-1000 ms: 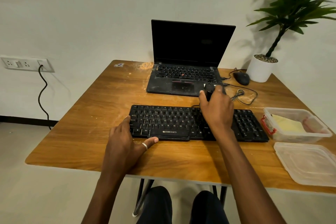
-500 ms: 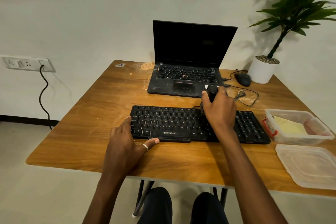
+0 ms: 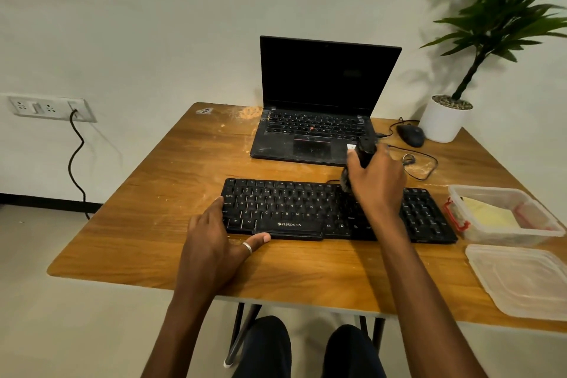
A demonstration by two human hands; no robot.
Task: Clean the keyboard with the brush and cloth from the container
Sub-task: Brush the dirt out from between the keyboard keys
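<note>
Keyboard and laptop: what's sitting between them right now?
Head view: mostly bare table. Toward the right, the right hand gripping the brush sits over that strip, bristles at the far edge of the keyboard, handle toward the laptop.

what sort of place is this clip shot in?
Likely a home or small-office desk corner: wooden table with an open laptop and wired mouse, potted plant beside them, wall socket behind.

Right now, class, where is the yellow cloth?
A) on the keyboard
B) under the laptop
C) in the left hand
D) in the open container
D: the cloth lies inside the lidless container, to the right of the keyboard.
</note>
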